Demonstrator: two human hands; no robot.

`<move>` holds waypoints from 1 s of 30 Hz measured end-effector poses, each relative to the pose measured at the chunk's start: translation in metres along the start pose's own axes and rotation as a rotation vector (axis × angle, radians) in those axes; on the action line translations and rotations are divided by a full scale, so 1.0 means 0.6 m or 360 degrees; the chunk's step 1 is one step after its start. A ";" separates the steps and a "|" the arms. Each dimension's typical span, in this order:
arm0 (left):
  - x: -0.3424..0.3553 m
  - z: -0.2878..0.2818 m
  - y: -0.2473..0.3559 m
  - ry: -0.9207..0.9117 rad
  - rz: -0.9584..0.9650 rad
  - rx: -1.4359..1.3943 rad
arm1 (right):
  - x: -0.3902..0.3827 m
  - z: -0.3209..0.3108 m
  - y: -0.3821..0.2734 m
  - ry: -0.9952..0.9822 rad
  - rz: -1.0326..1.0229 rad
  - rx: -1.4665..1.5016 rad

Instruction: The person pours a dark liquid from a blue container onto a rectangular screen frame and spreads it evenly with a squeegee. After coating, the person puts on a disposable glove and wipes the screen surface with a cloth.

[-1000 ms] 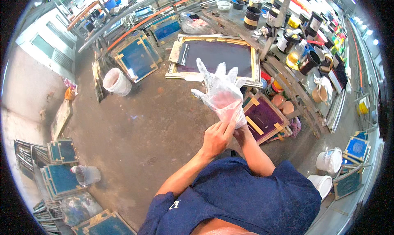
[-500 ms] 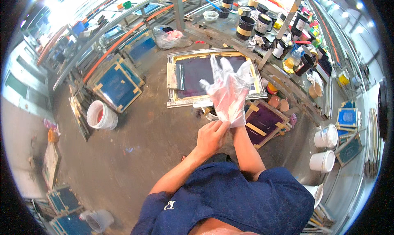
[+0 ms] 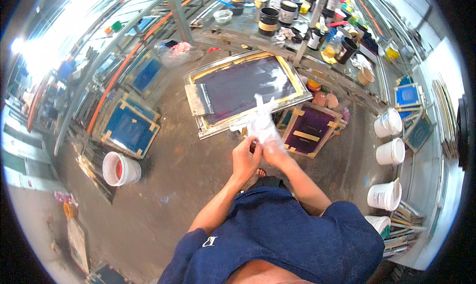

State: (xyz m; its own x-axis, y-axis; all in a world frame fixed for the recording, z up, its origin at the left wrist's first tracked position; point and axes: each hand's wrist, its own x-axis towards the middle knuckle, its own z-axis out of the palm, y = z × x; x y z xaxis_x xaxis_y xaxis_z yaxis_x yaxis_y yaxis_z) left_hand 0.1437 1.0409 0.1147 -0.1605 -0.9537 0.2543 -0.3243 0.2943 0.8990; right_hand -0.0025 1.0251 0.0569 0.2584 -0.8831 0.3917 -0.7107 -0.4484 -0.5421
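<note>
Left hand [image 3: 246, 157] at clear glove [image 3: 262, 124]

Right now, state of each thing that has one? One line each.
Right hand: inside a clear plastic glove, partly on.
Left hand: bare, pinching the glove's cuff.
Large screen frame: lying flat, dark mesh up.
Small purple screen frame: tilted.
White bucket: upright, open, red inside.

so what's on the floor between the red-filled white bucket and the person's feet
Head view: only bare, stained concrete floor lies between the white bucket and the foot.
</note>
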 end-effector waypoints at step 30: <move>0.081 -0.048 -0.004 -0.0727 0.0177 0.0385 | -0.049 -0.104 -0.149 0.0218 0.0417 0.0368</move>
State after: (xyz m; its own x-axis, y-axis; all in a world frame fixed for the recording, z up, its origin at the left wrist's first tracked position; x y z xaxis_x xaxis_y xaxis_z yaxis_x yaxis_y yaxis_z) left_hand 0.1634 0.9920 0.1352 -0.5787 -0.8076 0.1134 -0.4796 0.4494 0.7536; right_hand 0.0126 1.0995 0.1404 -0.0138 -0.9524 0.3046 -0.5707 -0.2427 -0.7845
